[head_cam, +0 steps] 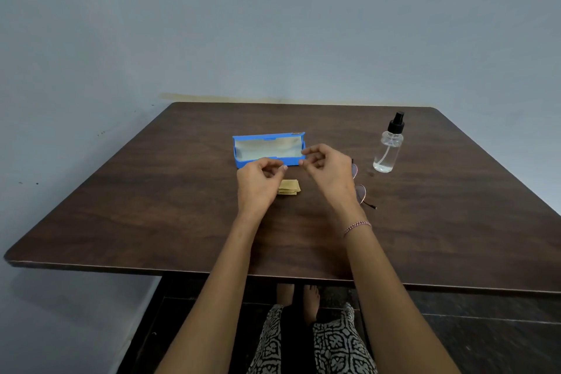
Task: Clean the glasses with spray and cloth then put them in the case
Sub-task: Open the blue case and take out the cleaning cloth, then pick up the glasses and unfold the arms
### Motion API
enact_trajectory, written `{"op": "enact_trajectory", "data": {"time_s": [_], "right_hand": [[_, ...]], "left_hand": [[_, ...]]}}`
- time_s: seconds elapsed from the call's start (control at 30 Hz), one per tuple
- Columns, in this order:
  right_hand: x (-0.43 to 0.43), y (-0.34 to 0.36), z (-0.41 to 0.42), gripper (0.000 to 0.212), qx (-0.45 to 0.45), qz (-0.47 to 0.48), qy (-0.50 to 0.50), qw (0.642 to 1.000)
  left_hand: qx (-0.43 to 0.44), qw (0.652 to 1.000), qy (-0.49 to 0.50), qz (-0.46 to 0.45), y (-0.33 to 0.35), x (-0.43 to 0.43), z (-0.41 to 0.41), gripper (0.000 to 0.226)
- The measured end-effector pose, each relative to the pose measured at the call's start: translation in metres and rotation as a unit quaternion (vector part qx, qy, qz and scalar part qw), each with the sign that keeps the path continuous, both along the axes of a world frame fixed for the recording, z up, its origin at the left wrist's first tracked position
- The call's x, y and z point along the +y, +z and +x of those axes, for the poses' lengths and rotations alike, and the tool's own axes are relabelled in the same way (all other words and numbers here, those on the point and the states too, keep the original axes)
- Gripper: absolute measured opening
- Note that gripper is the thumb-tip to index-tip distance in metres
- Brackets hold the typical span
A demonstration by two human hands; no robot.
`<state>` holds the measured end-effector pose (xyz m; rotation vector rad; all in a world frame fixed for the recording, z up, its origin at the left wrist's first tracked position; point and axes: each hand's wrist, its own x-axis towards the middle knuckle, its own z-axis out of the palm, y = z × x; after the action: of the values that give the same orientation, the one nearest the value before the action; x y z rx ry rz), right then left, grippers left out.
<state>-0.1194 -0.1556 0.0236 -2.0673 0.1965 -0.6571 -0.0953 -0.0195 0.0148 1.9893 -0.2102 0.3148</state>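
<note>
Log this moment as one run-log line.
case open, empty | cloth folded on table | glasses beside right hand | spray bottle upright | left hand empty

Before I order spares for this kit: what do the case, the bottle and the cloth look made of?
Case: looks like rigid matte blue plastic, with a pale, possibly fabric lining. Spray bottle: clear and glossy, plastic or glass, can't tell; black pump top, likely plastic. Cloth: soft tan fabric, folded flat, probably microfibre.
</note>
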Motion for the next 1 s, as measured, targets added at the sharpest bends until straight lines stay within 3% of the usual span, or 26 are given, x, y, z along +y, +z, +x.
{"op": "enact_trajectory", "data": {"time_s": [0.33,0.47,0.7,1.0], "right_hand": [[-0.071,0.016,-0.035,0.009,-0.017,0.049,-0.042,0.998],[-0.107,0.000,-0.039,0.010,0.009,0.017,-0.059,0.998],[-0.132,-0.019,-0.039,0.012,0.101,-0.137,-0.030,0.985],[-0.130,-0.015,-0.036,0.010,0.106,-0.152,0.008,0.983]], "left_hand": [[0.035,0.996,-0.063,0.051,0.004,-0.055,-0.023,0.012],[0.028,0.993,-0.076,0.081,0.005,-0.064,-0.032,0.013],[-0.034,0.991,-0.077,0.100,-0.003,-0.079,-0.048,0.006],[0.016,0.985,-0.053,0.163,0.000,-0.086,-0.037,0.011]]}}
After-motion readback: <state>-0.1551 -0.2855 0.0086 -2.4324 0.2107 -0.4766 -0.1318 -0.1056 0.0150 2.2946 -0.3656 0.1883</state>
